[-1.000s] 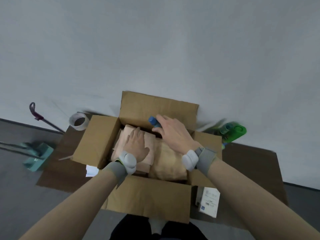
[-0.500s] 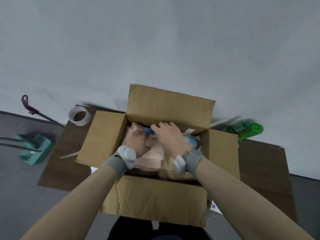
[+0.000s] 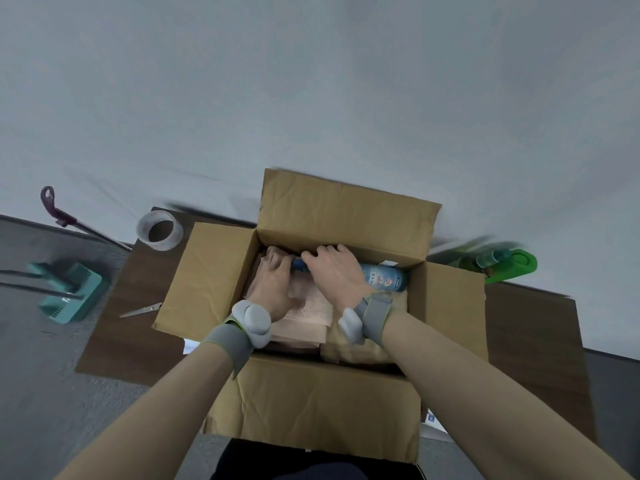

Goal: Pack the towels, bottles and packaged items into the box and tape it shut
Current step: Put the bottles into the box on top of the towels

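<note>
reaching into the open brown cardboard box (image 3: 346, 216) on the dark brown table (image 3: 530, 341), the person has both hands low along its far wall. the right hand (image 3: 334, 271) lies over the light blue plastic bottle with a dark blue cap (image 3: 384, 278), fingers curled round its upper end, so it holds the bottle, which lies on its side inside the box with its base toward the right wall. the left hand (image 3: 273, 289) rests on the folded pink towels (image 3: 308, 320) in the left half of the box, its fingers bent just beside the cap; whether they grip the cap or the cloth cannot be told. a folded tan towel (image 3: 356, 351) fills the near right part of the box. on the table left of the box sit a roll of clear tape (image 3: 160, 230) and a pair of metal scissors (image 3: 142, 310). blurred green plastic bottles (image 3: 502, 266) lie beyond the right flap. a white packaged item (image 3: 433, 424) shows at the box's near right corner. a teal dustpan (image 3: 69, 292) stands on the grey floor to the left.
</note>
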The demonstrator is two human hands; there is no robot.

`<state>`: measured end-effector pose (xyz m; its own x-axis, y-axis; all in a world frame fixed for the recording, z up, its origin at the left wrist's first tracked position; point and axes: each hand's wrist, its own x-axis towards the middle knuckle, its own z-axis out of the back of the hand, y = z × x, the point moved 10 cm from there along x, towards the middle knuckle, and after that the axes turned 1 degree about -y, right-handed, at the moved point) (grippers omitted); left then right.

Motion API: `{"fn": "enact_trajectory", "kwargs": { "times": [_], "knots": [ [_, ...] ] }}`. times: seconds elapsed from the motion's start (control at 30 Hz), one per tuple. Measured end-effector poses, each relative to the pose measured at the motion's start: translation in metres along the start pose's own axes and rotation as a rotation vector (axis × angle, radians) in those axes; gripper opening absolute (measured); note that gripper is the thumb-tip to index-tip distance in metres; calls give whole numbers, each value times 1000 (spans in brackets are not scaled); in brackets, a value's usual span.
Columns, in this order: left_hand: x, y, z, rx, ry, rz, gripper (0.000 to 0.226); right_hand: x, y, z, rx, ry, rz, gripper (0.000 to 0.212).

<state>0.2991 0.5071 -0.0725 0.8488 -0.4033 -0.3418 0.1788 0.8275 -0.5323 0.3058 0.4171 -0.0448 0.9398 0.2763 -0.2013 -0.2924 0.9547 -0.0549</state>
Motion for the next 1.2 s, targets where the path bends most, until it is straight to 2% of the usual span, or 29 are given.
{"fn": "enact_trajectory", "kwargs": {
  "times": [0.17,0.27,0.43,0.57,0.73,0.83,0.97,1.2],
  "knots": [
    [-1,3,-6,57,-7,26,103,1,6,-13,-39,41,-9,24],
    [-1,2,-9,117,3,26,106,1,2,-14,-43,49,-59,21],
    [2,-1,-12,182,38,21,112,-4,-5,-12,-29,88,-109,45],
    [4,1,-14,209,57,10,111,-10,-11,-10,57,95,-112,51],
    [6,3,-20,274,93,27,111,-28,-33,3,189,74,-118,33],
    [7,-1,-23,320,103,33,109,-44,-49,19,261,1,-139,27],
    [5,2,-22,355,99,60,107,-61,-70,41,377,-116,-188,6],
    [-4,-18,-21,548,116,125,101,-101,-116,49,517,-251,-225,6]
  ]
}}
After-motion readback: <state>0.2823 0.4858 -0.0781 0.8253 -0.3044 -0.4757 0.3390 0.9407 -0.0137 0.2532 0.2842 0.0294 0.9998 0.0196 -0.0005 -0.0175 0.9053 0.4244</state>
